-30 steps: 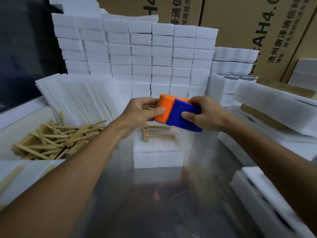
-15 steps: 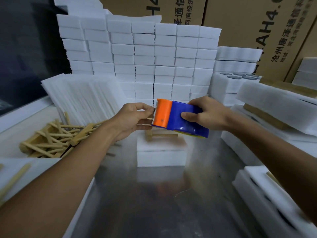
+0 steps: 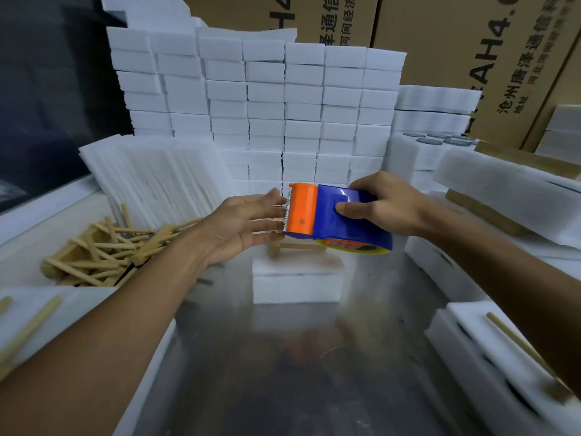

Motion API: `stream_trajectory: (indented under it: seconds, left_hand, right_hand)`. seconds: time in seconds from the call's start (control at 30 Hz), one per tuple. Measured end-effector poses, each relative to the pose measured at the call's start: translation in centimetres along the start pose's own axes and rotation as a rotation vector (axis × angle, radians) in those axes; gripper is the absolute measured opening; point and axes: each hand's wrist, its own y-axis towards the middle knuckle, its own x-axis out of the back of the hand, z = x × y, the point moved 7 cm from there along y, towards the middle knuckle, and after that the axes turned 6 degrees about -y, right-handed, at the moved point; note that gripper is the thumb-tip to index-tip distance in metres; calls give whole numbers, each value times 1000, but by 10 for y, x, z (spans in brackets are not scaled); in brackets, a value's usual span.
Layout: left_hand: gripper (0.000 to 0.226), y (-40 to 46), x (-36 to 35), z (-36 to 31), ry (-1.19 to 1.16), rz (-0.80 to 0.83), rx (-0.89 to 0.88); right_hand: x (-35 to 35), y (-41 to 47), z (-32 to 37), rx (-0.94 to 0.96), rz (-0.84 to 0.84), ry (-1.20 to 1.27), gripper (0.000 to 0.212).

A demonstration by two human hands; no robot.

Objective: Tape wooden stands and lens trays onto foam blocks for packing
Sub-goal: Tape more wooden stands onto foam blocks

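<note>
Left hand (image 3: 242,225) now unpinched at dispenser (image 3: 333,215) edge

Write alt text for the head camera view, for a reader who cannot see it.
The right hand grips a blue and orange tape dispenser above a white foam block with a wooden stand on it, while the left hand reaches its fingers to the dispenser's toothed edge. Loose wooden stands lie piled at left; stacked foam blocks rise behind.
</note>
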Motion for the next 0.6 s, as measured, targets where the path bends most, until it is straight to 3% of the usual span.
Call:
stream_trajectory:
  seconds: [0.27,0.47,0.6]
  left_hand:
    - [20,-6,-2,7,17,33,7]
    - [14,-5,4,13,2,-93,75]
    - [11,-6,2,15,63,-150,109]
  right_hand:
    - [-2,-2,3,12,29,16,31]
    - [-4,0,5,5,16,0,29]
    - [-3,4,10,34,-35,-90,40]
